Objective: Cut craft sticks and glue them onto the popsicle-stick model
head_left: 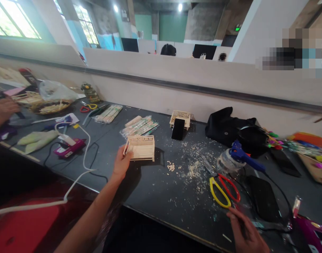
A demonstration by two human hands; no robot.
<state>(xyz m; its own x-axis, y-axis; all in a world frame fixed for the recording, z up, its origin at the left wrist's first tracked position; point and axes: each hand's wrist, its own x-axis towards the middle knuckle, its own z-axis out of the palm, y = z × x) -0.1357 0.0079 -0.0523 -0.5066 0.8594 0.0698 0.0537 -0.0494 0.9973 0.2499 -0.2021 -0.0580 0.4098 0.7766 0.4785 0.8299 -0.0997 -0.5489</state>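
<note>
My left hand (121,163) is closed on the left end of a small bench model made of thin wooden sticks (141,149), with a back rail and slatted seat. The model is upright, at or just above the dark table. At the lower right, my right hand (246,230) has loosely stretched fingers, slightly apart. Its fingertips are at the yellow handle of the scissors (220,193), whose other handle is red; whether they touch cannot be made out. Wood crumbs (195,170) and a small heap of stick bits (171,166) lie between the hands.
Behind the model are bagged sticks (141,125), a phone (178,129) and another stick model (184,115). A blue glue gun (245,158) rests on a clear jar (226,162), near a black bag (237,130). Cables and a purple power strip (69,148) lie leftward; another person's hand (4,110) is far left.
</note>
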